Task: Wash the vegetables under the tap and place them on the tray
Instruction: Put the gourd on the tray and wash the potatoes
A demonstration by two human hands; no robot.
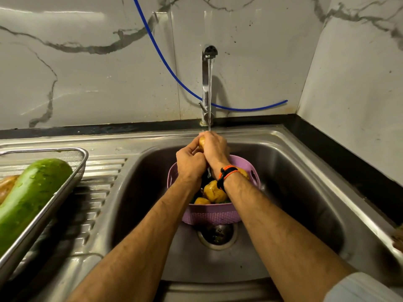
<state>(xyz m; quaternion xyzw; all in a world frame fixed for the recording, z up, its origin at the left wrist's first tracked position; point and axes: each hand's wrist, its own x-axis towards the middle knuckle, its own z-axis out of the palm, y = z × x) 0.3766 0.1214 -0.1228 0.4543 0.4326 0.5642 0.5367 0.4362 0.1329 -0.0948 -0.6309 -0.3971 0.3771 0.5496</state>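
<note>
The potato (201, 143) is largely covered by both hands; only a yellow sliver shows between the left hand (190, 163) and right hand (214, 149). The pink basket (212, 214) has its contents partly masked by the wrists; dark items beneath cannot be identified. The tray (43, 205) and green gourd (28, 199) are cut off at the left edge. An object at the sink's right rim is cropped, unidentifiable.
</note>
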